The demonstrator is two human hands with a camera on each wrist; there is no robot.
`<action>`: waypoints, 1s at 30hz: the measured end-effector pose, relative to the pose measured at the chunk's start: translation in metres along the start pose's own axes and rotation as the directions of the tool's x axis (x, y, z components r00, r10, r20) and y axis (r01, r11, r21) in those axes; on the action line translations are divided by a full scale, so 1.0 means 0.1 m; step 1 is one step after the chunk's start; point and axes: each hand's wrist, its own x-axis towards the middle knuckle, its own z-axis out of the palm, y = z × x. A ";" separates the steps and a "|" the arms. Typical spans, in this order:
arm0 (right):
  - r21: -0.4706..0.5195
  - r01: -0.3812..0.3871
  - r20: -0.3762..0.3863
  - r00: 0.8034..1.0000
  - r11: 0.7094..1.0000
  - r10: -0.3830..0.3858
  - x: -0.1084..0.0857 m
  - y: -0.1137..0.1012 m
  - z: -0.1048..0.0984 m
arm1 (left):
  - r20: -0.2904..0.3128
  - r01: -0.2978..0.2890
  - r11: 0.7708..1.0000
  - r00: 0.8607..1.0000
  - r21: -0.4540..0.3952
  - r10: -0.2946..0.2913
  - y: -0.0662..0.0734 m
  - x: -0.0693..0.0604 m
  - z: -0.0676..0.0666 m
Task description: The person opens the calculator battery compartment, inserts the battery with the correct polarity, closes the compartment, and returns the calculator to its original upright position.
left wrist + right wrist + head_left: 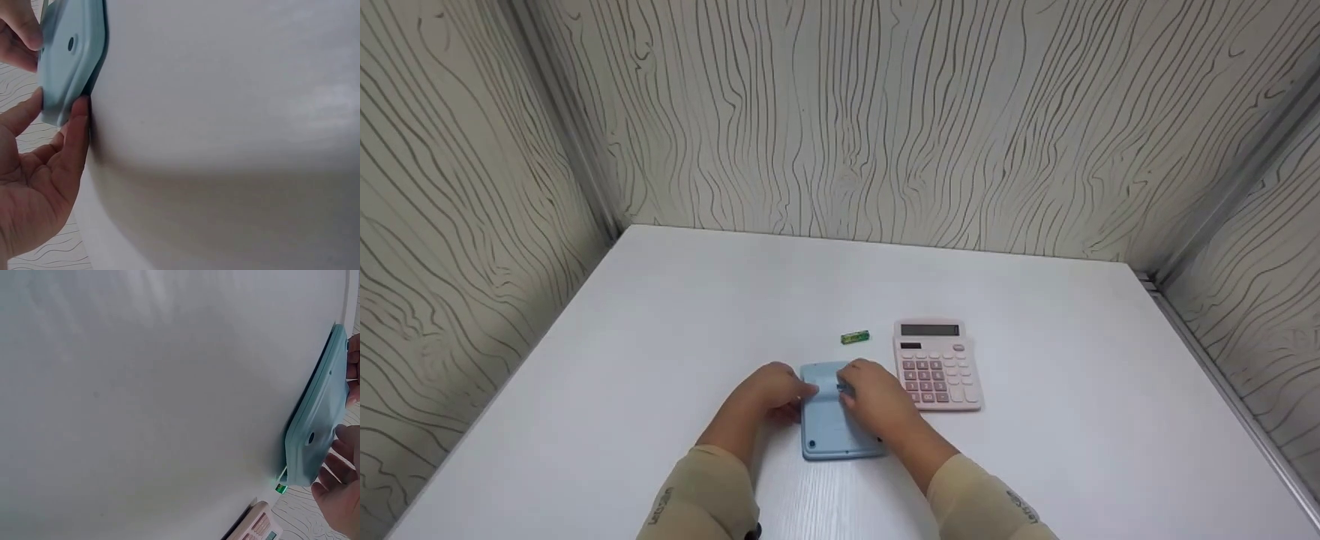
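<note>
A light blue calculator [836,427] lies back side up on the white table. My left hand [776,386] grips its left edge, thumb on the back; in the left wrist view the fingers [79,132] reach the underside. Over the upper right of the back is my right hand [877,394], finger and thumb close to a small dark spot. Whether they pinch anything there is hidden. Just beyond the calculator lies a small green battery [855,337]. The right wrist view shows the blue calculator [318,422] edge-on, with the right hand [343,489] beside it.
A pink calculator [952,367] lies keys up, close to the right of my right hand. The white table [697,300] meets wood-patterned panels [840,127] at the back and both sides.
</note>
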 end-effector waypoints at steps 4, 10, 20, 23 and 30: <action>0.013 -0.018 0.001 1.000 1.000 0.018 0.01 -0.02 0.00 | -0.005 -0.007 1.000 1.000 0.019 0.007 0.00 0.00 0.00; -0.012 -0.027 -0.007 1.000 1.000 0.027 0.02 -0.05 -0.02 | -0.012 0.009 1.000 1.000 0.009 -0.009 0.01 -0.01 0.00; -0.198 0.030 -0.011 0.999 0.980 -0.033 0.07 -0.06 0.00 | -0.014 0.027 1.000 1.000 0.016 -0.027 0.02 0.00 0.02; -0.254 0.074 -0.018 0.997 0.964 -0.081 0.07 -0.05 0.01 | -0.013 0.027 0.999 1.000 0.018 -0.027 0.03 -0.01 0.02; -0.285 0.126 -0.024 0.990 0.950 -0.139 0.05 -0.04 -0.01 | -0.009 0.021 1.000 1.000 0.023 -0.021 0.04 -0.03 0.01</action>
